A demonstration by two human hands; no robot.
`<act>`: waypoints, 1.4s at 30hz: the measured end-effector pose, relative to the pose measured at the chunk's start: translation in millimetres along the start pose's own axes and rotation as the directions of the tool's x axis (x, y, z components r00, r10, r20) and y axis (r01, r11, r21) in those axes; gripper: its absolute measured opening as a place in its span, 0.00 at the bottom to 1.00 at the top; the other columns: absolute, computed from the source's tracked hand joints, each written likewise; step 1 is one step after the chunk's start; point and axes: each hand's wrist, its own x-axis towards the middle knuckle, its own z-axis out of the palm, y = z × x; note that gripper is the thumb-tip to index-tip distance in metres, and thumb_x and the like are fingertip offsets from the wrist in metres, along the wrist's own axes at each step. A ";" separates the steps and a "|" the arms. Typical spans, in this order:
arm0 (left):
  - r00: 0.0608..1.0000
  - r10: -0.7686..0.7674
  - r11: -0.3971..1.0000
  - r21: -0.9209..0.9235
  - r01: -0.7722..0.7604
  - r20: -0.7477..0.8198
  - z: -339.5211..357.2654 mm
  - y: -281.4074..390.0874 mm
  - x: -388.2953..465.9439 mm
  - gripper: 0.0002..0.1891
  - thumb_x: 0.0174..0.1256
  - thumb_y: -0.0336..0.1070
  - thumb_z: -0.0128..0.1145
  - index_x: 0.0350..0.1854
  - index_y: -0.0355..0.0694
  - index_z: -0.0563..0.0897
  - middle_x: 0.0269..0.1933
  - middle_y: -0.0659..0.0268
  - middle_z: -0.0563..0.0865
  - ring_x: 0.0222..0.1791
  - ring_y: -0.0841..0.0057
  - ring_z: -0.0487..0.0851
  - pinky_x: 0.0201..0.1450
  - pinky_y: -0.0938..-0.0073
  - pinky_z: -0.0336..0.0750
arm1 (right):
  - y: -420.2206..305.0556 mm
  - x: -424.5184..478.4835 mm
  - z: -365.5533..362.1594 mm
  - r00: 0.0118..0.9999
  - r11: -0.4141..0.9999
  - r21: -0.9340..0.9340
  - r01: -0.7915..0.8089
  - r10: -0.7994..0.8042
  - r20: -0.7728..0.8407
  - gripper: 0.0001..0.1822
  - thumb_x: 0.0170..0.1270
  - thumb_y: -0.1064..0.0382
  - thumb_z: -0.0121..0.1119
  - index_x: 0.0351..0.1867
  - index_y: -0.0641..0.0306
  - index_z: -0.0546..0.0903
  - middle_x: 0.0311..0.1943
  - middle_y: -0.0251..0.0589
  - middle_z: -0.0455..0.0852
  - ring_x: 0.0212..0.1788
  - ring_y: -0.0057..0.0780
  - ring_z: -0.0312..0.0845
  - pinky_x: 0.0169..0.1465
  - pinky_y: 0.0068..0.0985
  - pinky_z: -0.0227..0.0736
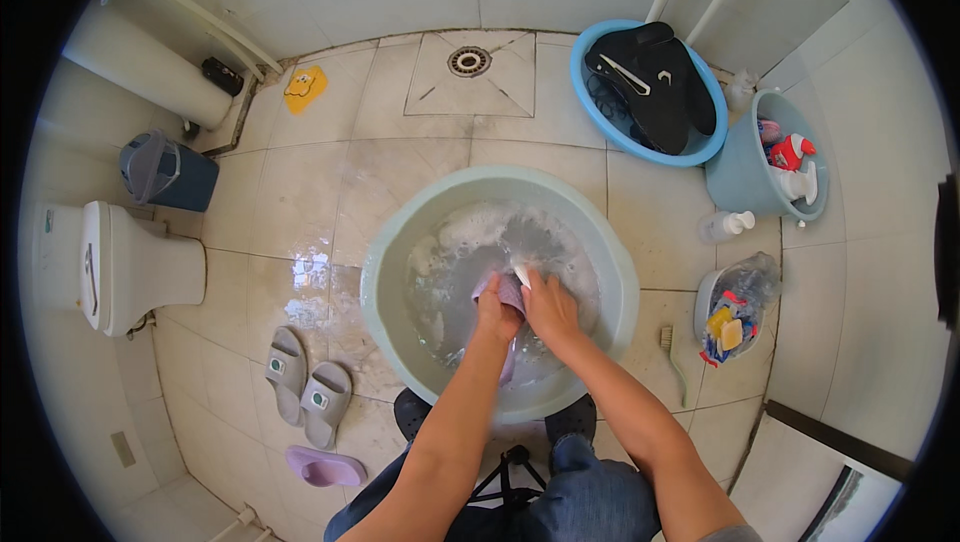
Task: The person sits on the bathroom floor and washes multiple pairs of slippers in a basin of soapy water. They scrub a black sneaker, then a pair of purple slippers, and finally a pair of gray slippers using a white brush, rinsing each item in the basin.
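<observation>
A large pale green plastic basin (pixel 376 272) of cloudy, sudsy water stands on the floor between my feet. Over the water, my left hand (pixel 499 311) grips a purple slipper (pixel 508 291), whose other end dips towards the near side of the basin. My right hand (pixel 550 309) is closed around a white object (pixel 521 274), perhaps a brush handle, against the slipper's upper part. Its far end is blurred at the splashing water. A matching purple slipper (pixel 326 466) lies on the tiles at the lower left.
Grey slides (pixel 326 403) lie left of the basin, near a toilet (pixel 142 268) and a bin (pixel 180 174). At right are a blue basin (pixel 592 118) with black items, a bucket (pixel 739 159) of bottles, a pump bottle (pixel 721 227), a scrub brush (pixel 675 366) and a small tub (pixel 703 309).
</observation>
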 end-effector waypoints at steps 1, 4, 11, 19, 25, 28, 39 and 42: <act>1.000 0.021 1.000 -0.015 -0.021 -0.017 10.8 -0.3 -5.1 0.31 0.70 0.58 0.35 0.62 0.38 0.67 0.62 0.56 0.72 0.63 0.59 0.68 0.66 0.57 0.59 | -0.7 0.3 -2.6 0.999 1.000 -0.012 -0.027 0.028 0.022 0.28 0.65 0.56 0.48 0.67 0.49 0.60 0.40 0.56 0.75 0.35 0.53 0.78 0.38 0.46 0.73; 0.997 0.051 0.998 -0.041 -0.053 -0.050 21.6 12.7 -20.4 0.31 0.70 0.59 0.33 0.61 0.38 0.68 0.61 0.56 0.73 0.62 0.59 0.69 0.66 0.57 0.59 | -23.1 -15.3 -18.4 0.995 0.999 -0.037 0.006 -0.002 0.095 0.26 0.63 0.58 0.51 0.64 0.49 0.65 0.40 0.55 0.76 0.32 0.52 0.79 0.34 0.45 0.74; 0.996 0.046 0.999 0.004 -0.046 0.074 40.3 14.1 -30.9 0.32 0.72 0.59 0.24 0.62 0.37 0.67 0.60 0.54 0.73 0.61 0.58 0.69 0.67 0.58 0.59 | -10.7 3.4 -30.5 0.977 0.983 -0.047 0.175 -0.180 -0.116 0.27 0.61 0.58 0.54 0.63 0.49 0.65 0.37 0.59 0.78 0.23 0.47 0.79 0.22 0.40 0.72; 0.991 0.051 0.997 -0.068 -0.043 0.126 49.5 14.0 -42.0 0.33 0.72 0.58 0.23 0.62 0.34 0.66 0.58 0.55 0.75 0.60 0.58 0.70 0.66 0.59 0.60 | -12.2 -23.3 -35.1 0.952 0.955 -0.134 0.263 -0.279 -0.123 0.29 0.61 0.56 0.55 0.65 0.46 0.64 0.28 0.51 0.75 0.18 0.45 0.75 0.18 0.38 0.70; 0.962 0.029 1.000 -0.001 -0.030 0.273 48.1 22.4 -43.1 0.28 0.73 0.55 0.30 0.61 0.36 0.68 0.60 0.58 0.74 0.61 0.65 0.71 0.65 0.60 0.63 | -23.2 -20.1 -30.4 0.935 0.964 -0.057 0.261 -0.267 -0.234 0.30 0.61 0.55 0.55 0.66 0.44 0.63 0.26 0.51 0.75 0.18 0.45 0.76 0.18 0.38 0.70; 0.975 0.031 0.999 -0.014 -0.029 0.220 47.1 22.6 -50.6 0.30 0.73 0.55 0.26 0.62 0.36 0.65 0.61 0.59 0.73 0.62 0.64 0.70 0.66 0.60 0.61 | -18.3 -26.3 -31.4 0.954 0.960 -0.073 0.269 -0.276 -0.119 0.31 0.61 0.55 0.55 0.66 0.43 0.62 0.29 0.52 0.76 0.19 0.45 0.77 0.19 0.38 0.70; 0.972 0.127 0.992 0.000 -0.129 0.200 48.5 29.9 -59.3 0.27 0.73 0.53 0.32 0.62 0.36 0.66 0.60 0.57 0.74 0.61 0.62 0.70 0.66 0.60 0.61 | -25.6 -32.6 -33.7 0.909 0.930 -0.101 0.354 -0.367 -0.197 0.32 0.59 0.57 0.57 0.65 0.47 0.63 0.26 0.51 0.75 0.18 0.42 0.76 0.17 0.35 0.68; 0.982 0.134 0.987 0.068 -0.143 0.132 51.2 23.9 -62.0 0.28 0.73 0.53 0.31 0.62 0.35 0.66 0.61 0.56 0.73 0.61 0.61 0.70 0.66 0.59 0.61 | -11.3 13.7 -52.1 0.930 0.975 -0.154 0.158 -0.199 -0.308 0.34 0.59 0.54 0.58 0.68 0.44 0.59 0.28 0.49 0.74 0.17 0.43 0.74 0.17 0.35 0.68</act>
